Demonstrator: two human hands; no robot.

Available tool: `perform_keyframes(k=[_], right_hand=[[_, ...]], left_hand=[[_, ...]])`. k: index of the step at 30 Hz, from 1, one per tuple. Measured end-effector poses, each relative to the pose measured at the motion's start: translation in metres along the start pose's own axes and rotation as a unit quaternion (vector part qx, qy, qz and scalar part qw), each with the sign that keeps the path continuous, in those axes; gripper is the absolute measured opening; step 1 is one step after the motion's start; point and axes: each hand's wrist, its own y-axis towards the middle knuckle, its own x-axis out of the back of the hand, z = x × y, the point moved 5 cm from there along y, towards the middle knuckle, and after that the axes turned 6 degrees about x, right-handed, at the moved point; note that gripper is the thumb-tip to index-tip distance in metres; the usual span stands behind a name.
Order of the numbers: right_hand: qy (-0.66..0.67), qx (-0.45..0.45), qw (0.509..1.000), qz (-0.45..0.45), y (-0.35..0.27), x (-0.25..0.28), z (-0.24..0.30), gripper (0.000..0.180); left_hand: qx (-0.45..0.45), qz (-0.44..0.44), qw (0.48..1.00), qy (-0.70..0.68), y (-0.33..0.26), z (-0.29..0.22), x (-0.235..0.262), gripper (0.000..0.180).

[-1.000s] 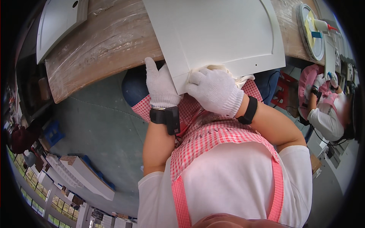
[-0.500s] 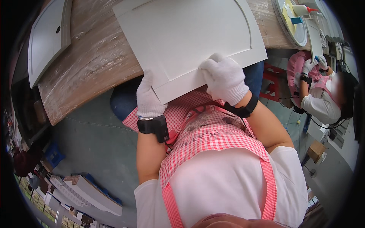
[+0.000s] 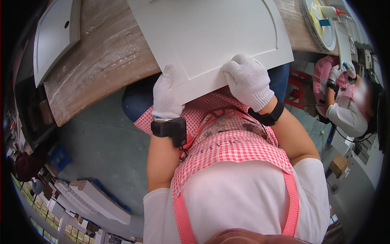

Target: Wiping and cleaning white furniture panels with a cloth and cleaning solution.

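Note:
A white panel with a recessed centre, like a cabinet door, lies tilted in plan, partly on the table and partly over my lap. My gloved left hand grips its near left corner, thumb on top and the other fingers hidden beneath. On the near frame strip rests my gloved right hand, its fingers curled and pinched together against the surface. Whatever sits under those fingertips, if anything, is hidden by the glove.
Plastic film covers the brown table. Another white panel with a dark round hole stands at the far left. At right are a round tub lid, a white bottle with red tip, a red stool and a co-worker.
The whole view has shifted slightly, so most things sit a little further right and higher. Both hands stay on the panel, the right one still curled against the near strip.

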Motion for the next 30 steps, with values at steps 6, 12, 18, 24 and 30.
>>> perform_keyframes(k=[6, 12, 18, 24, 30], right_hand=[[0.032, 0.125, 0.991, 0.031, 0.027, -0.023, 0.087, 0.009], [0.008, 0.011, 1.000, 0.006, 0.015, -0.004, 0.027, 0.011], [0.060, 0.130, 0.990, 0.016, 0.029, -0.033, 0.108, 0.012], [0.017, -0.140, 0.986, -0.085, -0.024, 0.024, -0.050, 0.015], [-0.043, -0.183, 0.977, -0.098, -0.018, 0.019, -0.069, 0.008]], left_hand=[[0.002, 0.033, 0.999, 0.013, 0.015, 0.008, 0.018, 0.056], [-0.004, -0.004, 0.999, 0.039, 0.004, 0.002, 0.000, 0.052], [0.031, 0.030, 0.999, 0.008, 0.019, 0.008, 0.033, 0.048], [0.007, 0.011, 1.000, -0.002, 0.001, 0.000, 0.006, 0.054], [0.017, 0.002, 0.999, 0.028, 0.006, 0.003, 0.009, 0.057]])
